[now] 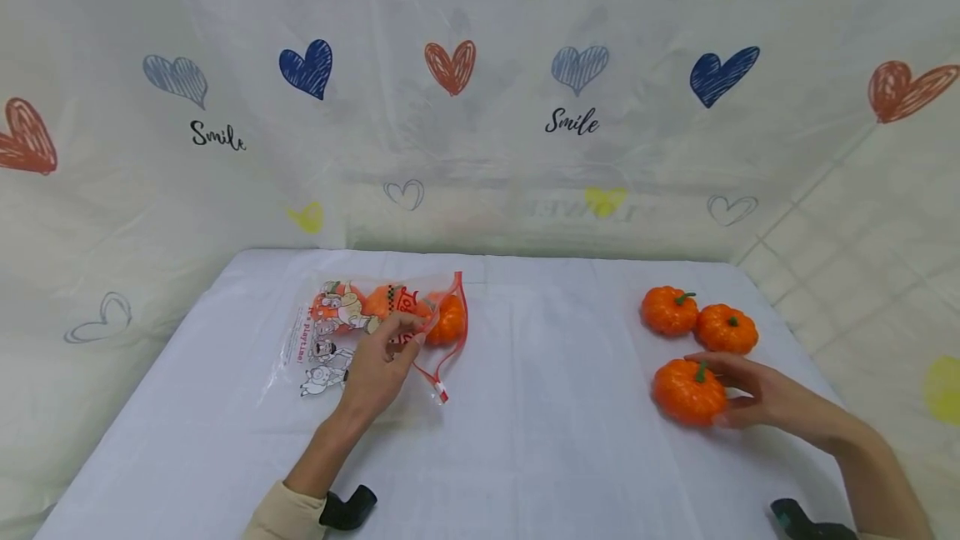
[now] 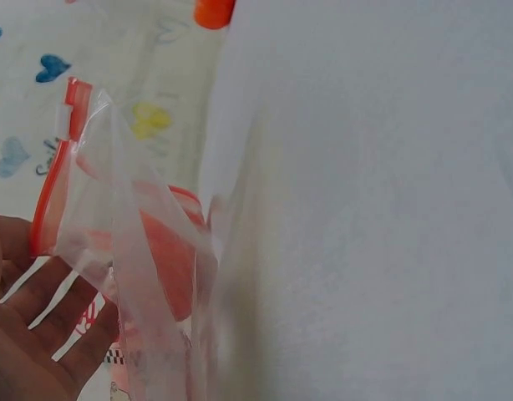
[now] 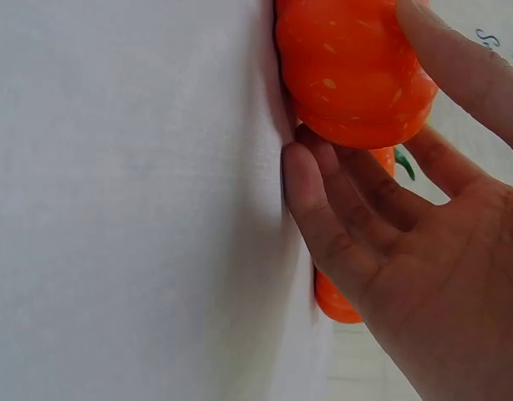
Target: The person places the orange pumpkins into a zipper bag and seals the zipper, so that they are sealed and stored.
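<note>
Left hand (image 1: 378, 367) pinches the flimsy bag (image 1: 336, 344); right hand (image 1: 757, 392) grips the near pumpkin (image 1: 686, 394), probably light: hold its sides.

White-draped table (image 1: 555, 407) with a clear zip bag (image 1: 345, 327) and three orange pumpkins (image 1: 670, 313)

Curtained-off work booth, seemingly indoors; whether inside a home, lab or office, cannot tell. Pale, wrinkled sheet (image 1: 495, 7) hangs behind and along both sides, walling in the spot. Printed hearts (image 1: 306, 70) in blue, red and yellow, plus black script lettering (image 1: 572, 122) reading "Smile": a decorative, household-type pattern. Grid lines (image 1: 797, 203) at right resemble tiling; printed or showing through, unclear. White-covered tabletop (image 1: 570, 415), far edge near the sheet. Black wrist devices (image 1: 348, 508) point to a recording setup.
</note>
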Demonstrator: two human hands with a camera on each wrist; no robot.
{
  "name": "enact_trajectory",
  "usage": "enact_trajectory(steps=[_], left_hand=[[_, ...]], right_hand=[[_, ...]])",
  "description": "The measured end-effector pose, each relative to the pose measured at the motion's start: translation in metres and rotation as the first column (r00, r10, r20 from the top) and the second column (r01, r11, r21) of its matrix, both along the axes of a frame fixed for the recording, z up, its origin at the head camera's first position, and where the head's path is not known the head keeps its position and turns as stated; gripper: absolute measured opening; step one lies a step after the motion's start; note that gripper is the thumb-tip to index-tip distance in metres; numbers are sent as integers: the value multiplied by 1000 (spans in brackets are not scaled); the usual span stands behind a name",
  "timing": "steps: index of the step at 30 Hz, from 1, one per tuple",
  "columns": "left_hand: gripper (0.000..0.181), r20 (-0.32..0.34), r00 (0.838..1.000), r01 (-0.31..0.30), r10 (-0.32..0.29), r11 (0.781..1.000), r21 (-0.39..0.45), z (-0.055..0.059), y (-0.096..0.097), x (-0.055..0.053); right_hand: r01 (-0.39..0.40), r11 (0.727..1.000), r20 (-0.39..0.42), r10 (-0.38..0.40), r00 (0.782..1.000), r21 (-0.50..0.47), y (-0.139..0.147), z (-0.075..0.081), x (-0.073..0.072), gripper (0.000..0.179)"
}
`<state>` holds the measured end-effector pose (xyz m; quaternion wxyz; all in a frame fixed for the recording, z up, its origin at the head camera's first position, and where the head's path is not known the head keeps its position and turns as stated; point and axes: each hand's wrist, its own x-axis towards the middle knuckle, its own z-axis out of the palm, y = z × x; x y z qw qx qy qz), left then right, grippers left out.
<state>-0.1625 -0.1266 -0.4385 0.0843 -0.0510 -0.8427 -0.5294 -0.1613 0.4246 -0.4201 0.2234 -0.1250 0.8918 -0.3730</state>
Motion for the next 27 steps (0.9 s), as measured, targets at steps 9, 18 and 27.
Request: enact_trajectory(steps=[9,18,27], left_hand=[[18,0,1000,-2,2,1000,3,-1,0,0],[16,16,1000,-5,5,1000,3,0,1,1],[16,16,1000,-9,9,1000,0,0,0,0]], right_hand=[[-22,999,-28,21,999,-46,-18,0,-3,72],[4,996,-57,-9,998,-85,-38,-3,-7,72],[39,995,-103,-49,994,-94,-62,-1,-10,77]])
